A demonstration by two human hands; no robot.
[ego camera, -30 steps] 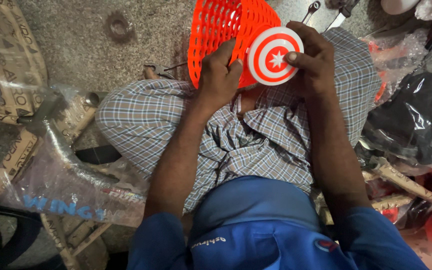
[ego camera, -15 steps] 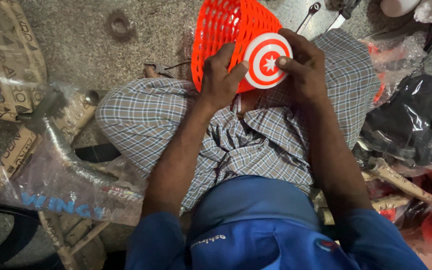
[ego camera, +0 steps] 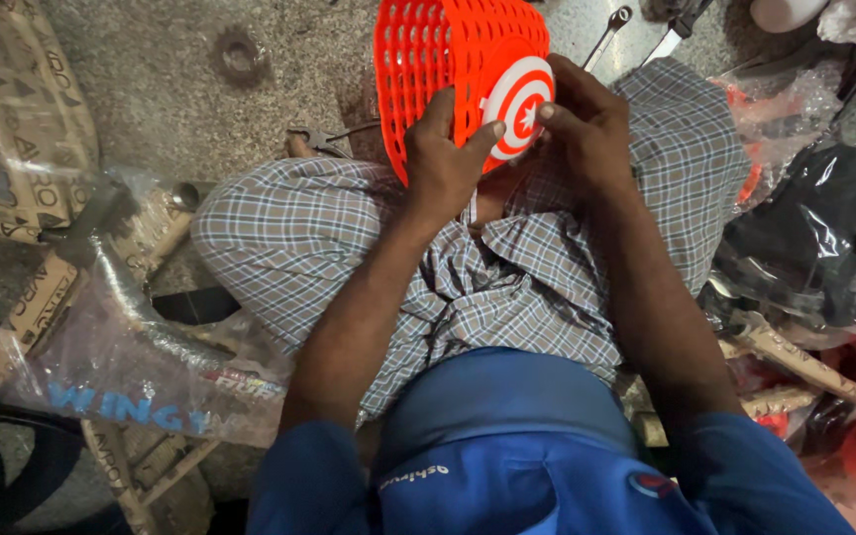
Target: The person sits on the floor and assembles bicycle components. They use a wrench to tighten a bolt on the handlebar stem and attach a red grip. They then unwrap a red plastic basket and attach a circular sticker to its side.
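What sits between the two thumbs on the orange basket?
In the head view, the round red-and-white disc lies between the left hand and the right hand, pressed against the orange basket.

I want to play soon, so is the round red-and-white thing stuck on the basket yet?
Nearly. The round red-and-white plastic disc already lies against the orange plastic lattice basket. The left hand steadies the basket while the right hand presses the disc. Whether it is fastened cannot be seen.

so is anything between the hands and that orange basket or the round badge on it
Nothing visible. The left hand grips the orange basket directly, and the right hand presses the red-and-white disc against its side.
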